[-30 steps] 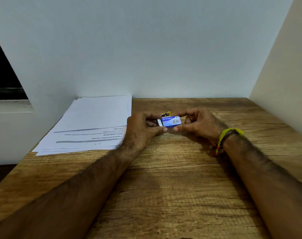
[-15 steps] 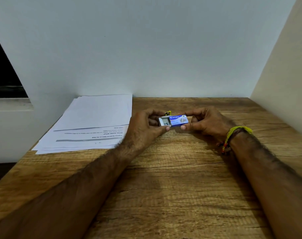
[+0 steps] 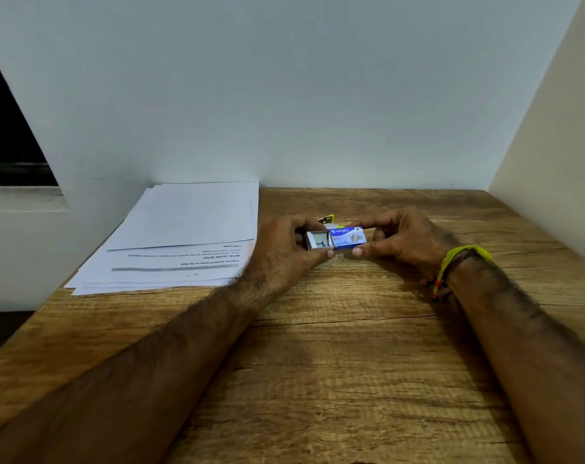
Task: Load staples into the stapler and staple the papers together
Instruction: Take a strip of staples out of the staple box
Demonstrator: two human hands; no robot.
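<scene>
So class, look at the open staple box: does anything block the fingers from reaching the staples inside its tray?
Nothing visible covers the tray: it is slid out of the blue sleeve and open on top. The left hand pinches the tray and the right hand pinches the sleeve, so both are occupied.

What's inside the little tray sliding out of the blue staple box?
The exposed part of the tray looks mostly bare, with one small dark bit near the blue sleeve. Whatever sits further in is covered by the sleeve.
</scene>
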